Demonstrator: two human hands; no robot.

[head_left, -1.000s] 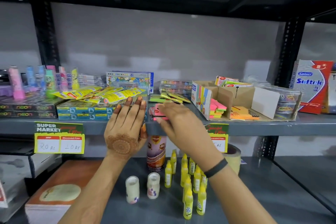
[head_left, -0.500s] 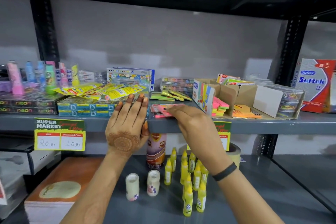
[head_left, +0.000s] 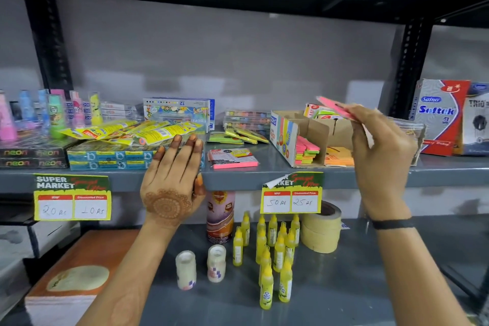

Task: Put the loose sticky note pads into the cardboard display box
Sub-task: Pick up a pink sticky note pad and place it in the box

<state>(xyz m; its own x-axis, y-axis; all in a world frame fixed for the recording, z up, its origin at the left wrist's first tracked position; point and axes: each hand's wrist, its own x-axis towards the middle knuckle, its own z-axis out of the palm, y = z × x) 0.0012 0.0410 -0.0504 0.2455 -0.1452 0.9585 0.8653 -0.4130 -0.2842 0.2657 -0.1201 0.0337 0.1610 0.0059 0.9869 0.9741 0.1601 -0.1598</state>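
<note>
My right hand [head_left: 381, 145] holds a pink sticky note pad [head_left: 334, 107] tilted in the air, just above the open cardboard display box [head_left: 287, 137]. Inside the box lie stacked pink and green pads [head_left: 307, 149] and orange pads [head_left: 340, 156]. Another pink pad [head_left: 232, 158] lies flat on the shelf, left of the box. Green and yellow pads [head_left: 239, 136] lie loose behind it. My left hand [head_left: 176, 174] rests flat on the shelf edge, fingers spread, holding nothing.
Yellow packets [head_left: 127, 132] and blue boxes [head_left: 105, 157] fill the shelf to the left. Tissue packs [head_left: 439, 116] stand on the right. On the lower shelf stand several yellow glue bottles [head_left: 272, 249], a spray can [head_left: 220, 216] and masking tape rolls [head_left: 321, 227].
My right hand has picked one pink pad off the shelf and carried it up and right, over the display box. The left hand stays on the shelf edge.
</note>
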